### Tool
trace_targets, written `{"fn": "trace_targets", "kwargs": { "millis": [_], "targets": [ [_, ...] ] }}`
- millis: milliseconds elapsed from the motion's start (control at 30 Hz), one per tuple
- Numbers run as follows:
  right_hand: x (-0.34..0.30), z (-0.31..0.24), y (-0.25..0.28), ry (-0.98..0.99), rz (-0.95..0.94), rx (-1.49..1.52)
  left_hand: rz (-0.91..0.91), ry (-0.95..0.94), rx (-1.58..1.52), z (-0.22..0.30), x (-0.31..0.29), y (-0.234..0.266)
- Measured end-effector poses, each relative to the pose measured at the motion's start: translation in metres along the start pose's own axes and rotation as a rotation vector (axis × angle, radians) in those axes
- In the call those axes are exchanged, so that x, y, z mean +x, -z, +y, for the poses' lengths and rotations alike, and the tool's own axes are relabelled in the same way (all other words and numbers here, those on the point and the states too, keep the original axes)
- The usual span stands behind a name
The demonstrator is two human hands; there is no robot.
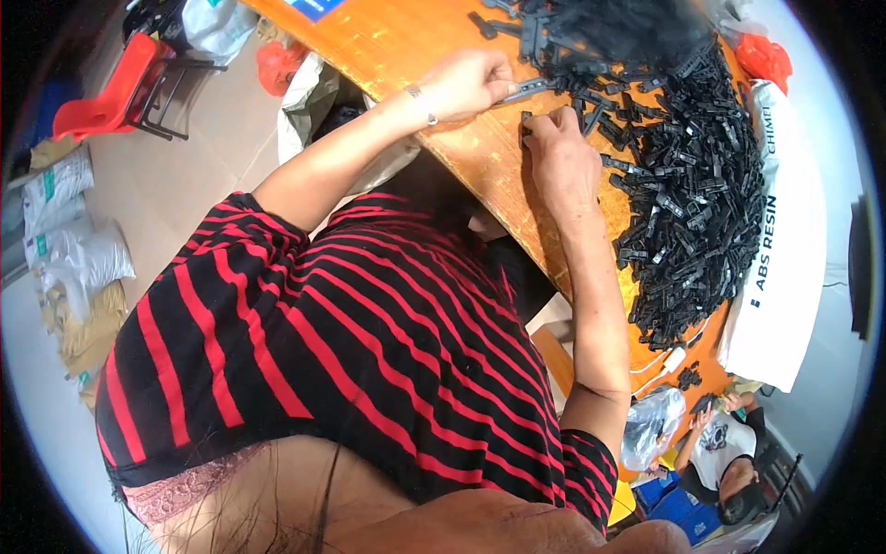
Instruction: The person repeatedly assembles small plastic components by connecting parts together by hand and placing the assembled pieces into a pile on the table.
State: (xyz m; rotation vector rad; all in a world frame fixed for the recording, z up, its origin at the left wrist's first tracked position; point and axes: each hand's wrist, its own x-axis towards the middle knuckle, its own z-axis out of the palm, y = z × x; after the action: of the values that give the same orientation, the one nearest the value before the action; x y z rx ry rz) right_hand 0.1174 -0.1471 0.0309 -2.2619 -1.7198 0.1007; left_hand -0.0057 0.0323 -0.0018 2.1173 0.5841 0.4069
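My left hand [469, 85] is over the orange table [397, 39], with thumb and fingers pinched on one end of a narrow dark plastic strip [529, 90]. Close to its right, my right hand [565, 164] bends its fingers down at the table top. A small black plastic part [527, 124] shows at its fingertips, partly hidden by them. Just beyond both hands begins a big heap of small black plastic parts [688, 198], and some loose ones lie near my fingers. More black pieces [544, 32] lie at the far side, where the picture is blurred.
A white printed sack [784, 249] borders the heap on the right. Beside the table's left edge stands an open pale bag [309, 111]; a red chair [111, 92] is farther left. Another person [724, 443] handles something dark at lower right, near a clear plastic bag [653, 427].
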Motion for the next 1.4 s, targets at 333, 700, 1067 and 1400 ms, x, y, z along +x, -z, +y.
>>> {"fn": "trace_targets", "kwargs": {
  "millis": [333, 700, 1067, 1400],
  "targets": [
    [-0.001, -0.016, -0.002, -0.212, -0.006, 0.170, -0.084, 0.115, -0.528, -0.026, -0.023, 0.014],
    [-0.003, -0.023, -0.015, -0.108, -0.033, 0.028, -0.272, 0.205, -0.449, -0.008, -0.037, 0.019],
    [-0.009, -0.034, -0.029, -0.151, 0.160, 0.109, -0.278, 0.179, -0.469, -0.013, -0.038, 0.020],
    [-0.017, -0.028, -0.021, -0.328, 0.279, 0.418, -0.261, 0.102, -0.419, -0.014, -0.042, 0.016]
  ]
}}
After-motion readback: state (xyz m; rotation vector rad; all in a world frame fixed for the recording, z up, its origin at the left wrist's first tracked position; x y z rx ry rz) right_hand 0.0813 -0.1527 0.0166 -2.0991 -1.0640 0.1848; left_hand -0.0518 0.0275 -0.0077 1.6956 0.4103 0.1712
